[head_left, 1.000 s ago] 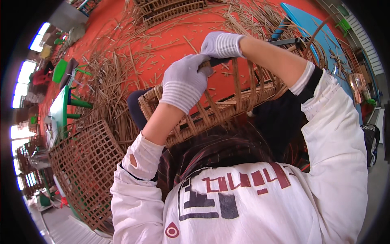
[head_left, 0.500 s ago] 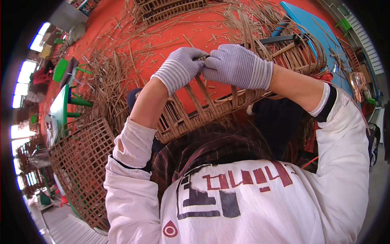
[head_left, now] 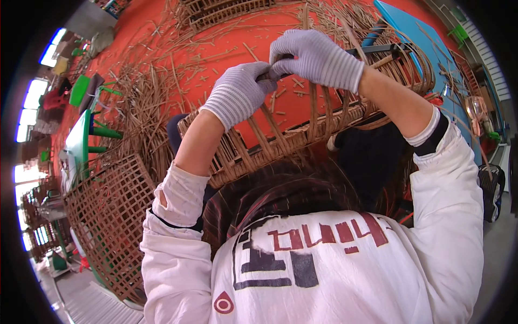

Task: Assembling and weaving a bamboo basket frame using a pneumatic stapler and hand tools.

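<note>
A half-woven wicker basket [head_left: 280, 148] of brown strips lies across my lap, with a dark bar [head_left: 380, 48] along its far edge. My left hand [head_left: 237, 92], in a grey striped glove, is closed round the far rim at the dark bar. Close beside it, my right hand [head_left: 317, 58], gloved alike, has its thumb and forefinger bent into a loop, their tips meeting next to the left fingers. Whatever those tips pinch is hidden. Upright strips [head_left: 313, 110] run from the basket's near side toward the bar. Loose strips [head_left: 306, 19] rise behind the right hand.
Cut strips and scraps [head_left: 143, 108] litter the red floor [head_left: 216, 54]. A lattice wicker panel [head_left: 110, 227] leans at the left, near a green stool [head_left: 81, 137]. Another wicker piece [head_left: 229, 16] lies at the far side. A blue table [head_left: 418, 43] stands on the right.
My right hand has lifted up and away, its fingers opening into a loop. The loose strips behind it have shifted. My left hand stays at the rim, slightly turned.
</note>
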Action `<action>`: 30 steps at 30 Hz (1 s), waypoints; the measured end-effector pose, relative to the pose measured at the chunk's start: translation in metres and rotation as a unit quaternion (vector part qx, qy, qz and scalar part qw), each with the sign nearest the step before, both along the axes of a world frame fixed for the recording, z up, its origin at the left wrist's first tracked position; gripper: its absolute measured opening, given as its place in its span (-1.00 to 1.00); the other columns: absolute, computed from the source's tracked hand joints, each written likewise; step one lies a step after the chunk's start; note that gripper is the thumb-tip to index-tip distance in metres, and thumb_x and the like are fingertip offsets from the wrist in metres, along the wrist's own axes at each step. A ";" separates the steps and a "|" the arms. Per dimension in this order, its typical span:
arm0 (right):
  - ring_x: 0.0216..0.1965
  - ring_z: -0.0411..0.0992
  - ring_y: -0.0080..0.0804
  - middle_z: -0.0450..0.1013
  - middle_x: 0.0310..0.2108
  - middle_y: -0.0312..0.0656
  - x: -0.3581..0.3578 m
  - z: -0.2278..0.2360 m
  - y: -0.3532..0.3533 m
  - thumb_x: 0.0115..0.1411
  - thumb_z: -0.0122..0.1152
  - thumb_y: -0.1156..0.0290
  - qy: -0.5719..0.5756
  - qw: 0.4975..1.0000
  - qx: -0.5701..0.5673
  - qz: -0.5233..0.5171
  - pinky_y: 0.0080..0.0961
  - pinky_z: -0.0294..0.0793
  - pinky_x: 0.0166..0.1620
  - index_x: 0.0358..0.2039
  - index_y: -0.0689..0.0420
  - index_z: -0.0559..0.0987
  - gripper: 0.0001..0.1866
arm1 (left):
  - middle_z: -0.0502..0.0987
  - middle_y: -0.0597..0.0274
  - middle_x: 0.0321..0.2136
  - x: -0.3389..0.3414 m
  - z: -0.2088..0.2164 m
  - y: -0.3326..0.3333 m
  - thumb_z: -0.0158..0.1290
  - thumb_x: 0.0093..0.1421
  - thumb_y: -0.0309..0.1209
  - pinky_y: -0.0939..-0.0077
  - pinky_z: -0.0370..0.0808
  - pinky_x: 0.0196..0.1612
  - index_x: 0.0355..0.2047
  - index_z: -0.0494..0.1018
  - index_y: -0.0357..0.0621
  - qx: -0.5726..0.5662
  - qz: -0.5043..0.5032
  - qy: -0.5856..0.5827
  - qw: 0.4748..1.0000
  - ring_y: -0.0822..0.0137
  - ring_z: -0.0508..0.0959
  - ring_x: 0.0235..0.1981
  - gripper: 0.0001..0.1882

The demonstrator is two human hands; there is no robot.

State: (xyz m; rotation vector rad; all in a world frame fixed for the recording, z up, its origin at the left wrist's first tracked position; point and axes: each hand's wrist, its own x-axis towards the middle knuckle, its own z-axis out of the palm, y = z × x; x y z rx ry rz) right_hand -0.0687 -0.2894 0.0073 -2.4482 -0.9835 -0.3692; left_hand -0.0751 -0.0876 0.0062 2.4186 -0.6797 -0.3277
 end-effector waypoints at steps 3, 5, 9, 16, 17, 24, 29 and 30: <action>-0.43 0.46 -0.37 0.52 -0.48 -0.18 0.008 0.005 0.001 0.12 0.30 0.16 0.184 0.982 0.012 -0.038 -0.43 0.45 -0.28 -0.36 0.14 0.60 -0.71 | 0.59 0.11 -0.45 -0.002 -0.001 -0.005 0.14 0.17 -0.25 0.37 0.49 -0.25 -0.15 0.54 -0.20 0.036 0.017 -0.024 0.999 0.32 0.56 -0.41 -0.67; -0.46 0.44 -0.39 0.50 -0.52 -0.19 0.014 0.003 0.002 0.14 0.28 0.11 0.208 0.977 0.010 -0.049 -0.43 0.43 -0.30 -0.38 0.15 0.60 -0.68 | 0.59 0.11 -0.47 -0.002 -0.002 -0.006 0.18 0.14 -0.21 0.38 0.49 -0.26 -0.16 0.54 -0.21 0.037 0.033 -0.030 0.998 0.33 0.57 -0.44 -0.64; -0.52 0.40 -0.41 0.45 -0.60 -0.21 0.020 0.006 0.003 0.16 0.24 -0.02 0.266 0.958 -0.035 -0.097 -0.42 0.41 -0.33 -0.43 0.14 0.59 -0.58 | 0.60 -0.02 -0.41 0.003 0.004 -0.014 0.22 0.04 -0.03 0.24 0.50 -0.18 -0.26 0.57 -0.17 0.020 0.082 0.032 0.996 0.06 0.61 -0.32 -0.54; -0.53 0.40 -0.47 0.44 -0.61 -0.25 0.028 0.007 0.009 0.19 0.21 -0.01 0.223 0.971 -0.032 -0.082 -0.47 0.43 -0.35 -0.43 0.13 0.59 -0.59 | 0.53 0.28 -0.61 0.019 0.008 -0.013 0.28 0.08 -0.23 0.55 0.48 -0.53 -0.41 0.54 -0.21 -0.042 0.139 0.147 0.979 0.47 0.52 -0.60 -0.72; -0.52 0.42 -0.49 0.45 -0.59 -0.29 0.020 0.023 0.007 0.22 0.18 0.04 0.246 0.961 0.053 -0.113 -0.50 0.45 -0.34 -0.41 0.13 0.59 -0.63 | 0.52 0.29 -0.61 0.021 0.011 -0.014 0.28 0.08 -0.26 0.56 0.48 -0.55 -0.46 0.52 -0.21 -0.053 0.142 0.202 0.968 0.47 0.52 -0.61 -0.74; -0.40 0.48 -0.55 0.49 -0.45 -0.27 -0.093 0.138 -0.079 0.29 0.15 0.37 -0.149 0.912 0.375 -0.077 -0.63 0.53 -0.31 -0.23 0.20 0.57 -0.83 | 0.40 0.41 -0.65 0.026 0.009 -0.019 0.23 0.11 -0.24 0.57 0.31 -0.57 -0.58 0.44 -0.11 -0.153 0.067 0.211 0.963 0.54 0.37 -0.65 -0.72; -0.38 0.47 -0.52 0.48 -0.45 -0.27 -0.179 0.151 -0.286 0.32 0.08 0.34 -0.348 0.783 0.399 -0.327 -0.58 0.50 -0.22 -0.23 0.15 0.56 -0.83 | 0.29 0.44 -0.70 0.041 0.007 -0.013 0.17 0.12 -0.31 0.58 0.24 -0.62 -0.65 0.35 -0.05 -0.153 0.122 0.202 0.960 0.55 0.27 -0.70 -0.71; -0.45 0.47 -0.50 0.48 -0.50 -0.27 -0.201 0.137 -0.321 0.31 0.04 0.35 -0.390 0.735 0.369 -0.415 -0.53 0.50 -0.34 -0.37 0.18 0.57 -0.79 | 0.31 0.41 -0.69 0.055 0.002 0.001 0.16 0.13 -0.31 0.58 0.30 -0.61 -0.63 0.35 -0.07 -0.169 0.122 0.223 0.952 0.52 0.30 -0.70 -0.72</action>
